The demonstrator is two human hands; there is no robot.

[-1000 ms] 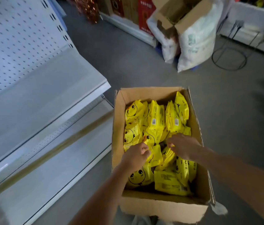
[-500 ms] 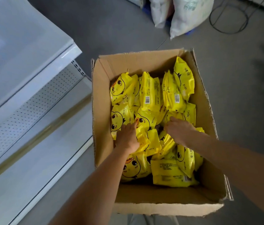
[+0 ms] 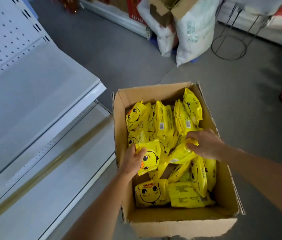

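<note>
Glossy crinkled yellow packets (image 3: 149,158), brown cardboard box (image 3: 180,226)

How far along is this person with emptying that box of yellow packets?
Early, it seems. The cardboard box is open, with a bare gap near its middle. The left hand grips a duck-face packet and the right hand pinches a second packet. Most packets lie inside, and none shows on the white shelf.

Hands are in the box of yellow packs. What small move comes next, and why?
Probably lift both packs out toward the white shelf beside the box: the left hand pinches a duck-face pack, the right hand grips a second pack.
</note>
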